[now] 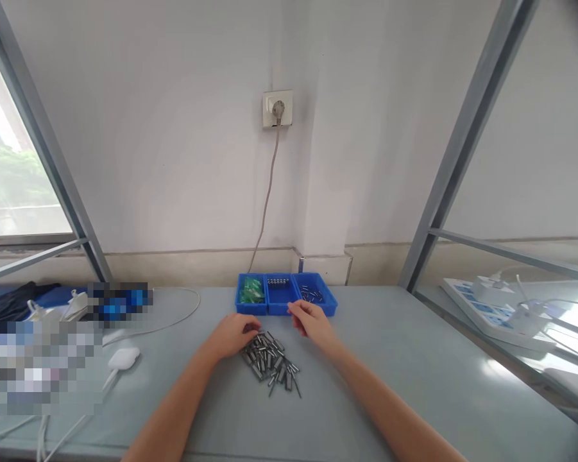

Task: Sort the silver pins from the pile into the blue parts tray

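Note:
A loose pile of small metal pins and rods point(268, 362) lies on the grey table. My left hand point(235, 333) rests at the pile's upper left edge, its fingers curved and thumb apart from the index finger. Just in front of the blue three-compartment tray point(279, 310) is my right hand point(312, 319), thumb and fingertips pinched together; anything between them is too small to make out. Green pieces point(252, 290) fill part of the tray's left compartment. A row of small shiny metal parts point(278, 281) sits at the back of the middle one, and thin dark pins point(312, 294) lie in the right one.
White cables and a white charger point(124, 359) lie on the table's left side, beside dark cloth point(17, 307). At the far right a white power strip point(485, 311) holds plugs. Grey metal posts point(462, 154) slant up on both sides. A wall socket point(269, 119) has a hanging cord.

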Demonstrator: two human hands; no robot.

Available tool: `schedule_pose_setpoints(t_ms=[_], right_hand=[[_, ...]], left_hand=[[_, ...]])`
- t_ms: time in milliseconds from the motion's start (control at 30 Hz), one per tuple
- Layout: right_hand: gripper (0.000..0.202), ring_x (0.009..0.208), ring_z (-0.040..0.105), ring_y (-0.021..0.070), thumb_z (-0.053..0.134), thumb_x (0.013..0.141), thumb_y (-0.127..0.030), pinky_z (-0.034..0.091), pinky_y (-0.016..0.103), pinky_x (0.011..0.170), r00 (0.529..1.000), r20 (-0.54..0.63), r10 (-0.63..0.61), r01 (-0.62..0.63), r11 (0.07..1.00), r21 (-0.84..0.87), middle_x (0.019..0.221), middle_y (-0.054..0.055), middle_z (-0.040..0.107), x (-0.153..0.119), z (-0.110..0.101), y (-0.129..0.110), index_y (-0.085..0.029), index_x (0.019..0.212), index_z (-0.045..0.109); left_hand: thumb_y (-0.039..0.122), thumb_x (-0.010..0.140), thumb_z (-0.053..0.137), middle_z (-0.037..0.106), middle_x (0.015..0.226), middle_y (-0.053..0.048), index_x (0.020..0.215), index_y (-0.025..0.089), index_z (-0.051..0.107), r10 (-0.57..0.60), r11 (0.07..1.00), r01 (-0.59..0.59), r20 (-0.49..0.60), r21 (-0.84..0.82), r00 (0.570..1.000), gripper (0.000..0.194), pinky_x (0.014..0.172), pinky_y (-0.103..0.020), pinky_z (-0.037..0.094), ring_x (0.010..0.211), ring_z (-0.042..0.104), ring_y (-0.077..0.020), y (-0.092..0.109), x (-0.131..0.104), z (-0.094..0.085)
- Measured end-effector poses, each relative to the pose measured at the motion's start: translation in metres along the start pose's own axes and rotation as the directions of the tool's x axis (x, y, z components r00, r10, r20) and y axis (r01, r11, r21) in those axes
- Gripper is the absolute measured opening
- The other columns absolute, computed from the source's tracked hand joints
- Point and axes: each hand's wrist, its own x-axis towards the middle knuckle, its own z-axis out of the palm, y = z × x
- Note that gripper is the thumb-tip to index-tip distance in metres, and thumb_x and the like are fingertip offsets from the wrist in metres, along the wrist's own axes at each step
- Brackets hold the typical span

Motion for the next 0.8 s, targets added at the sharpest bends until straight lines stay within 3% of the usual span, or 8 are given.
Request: schedule_pose_setpoints(t_ms=[200,433,633,800], right_hand=[[0.033,0.048,0.040,0.0111,0.052,0.082,-0.050,0.032,0.025,0.050,0.992,0.113,-0.061,0.080,0.983,-0.165,0.057,-0.003,0.051,-0.006,0.012,0.005,-0.020,0.069,0.051],[0.027,0.056,0.045,0.0136,0.049,0.087,-0.041,0.032,0.026,0.057,0.977,0.171,-0.131,0.185,0.914,-0.361,0.060,-0.003,0.054,-0.015,0.014,0.004,-0.019,0.071,0.056],[0.023,0.061,0.050,0.0156,0.048,0.087,-0.035,0.035,0.026,0.059,0.963,0.226,-0.148,0.231,0.886,-0.402,0.062,-0.001,0.058,-0.020,0.016,-0.003,-0.020,0.075,0.059],[0.022,0.061,0.052,0.0155,0.048,0.088,-0.033,0.035,0.026,0.059,0.955,0.246,-0.163,0.259,0.864,-0.432,0.062,-0.001,0.060,-0.019,0.017,0.000,-0.020,0.076,0.060]], left_hand=[[0.018,0.079,0.055,0.072,0.103,-0.002,0.104,0.023,0.070,-0.002,0.997,0.001,-0.013,-0.081,1.000,0.029,0.082,-0.028,0.047,0.095,0.065,-0.0202,-0.002,0.002,0.002],[0.019,0.079,0.053,0.072,0.092,-0.003,0.101,0.021,0.070,-0.047,0.997,0.040,-0.120,-0.066,0.992,0.028,0.075,-0.028,0.047,0.083,0.064,-0.0199,-0.001,0.004,0.003],[0.023,0.078,0.058,0.071,0.098,-0.002,0.097,0.022,0.070,0.008,0.998,-0.011,-0.037,-0.067,0.999,0.022,0.080,-0.028,0.047,0.090,0.063,-0.0204,-0.001,0.001,0.004],[0.021,0.076,0.060,0.071,0.094,-0.002,0.102,0.022,0.068,-0.013,0.999,0.011,-0.052,-0.035,0.999,0.027,0.077,-0.029,0.047,0.087,0.063,-0.0204,-0.003,0.002,0.006]])
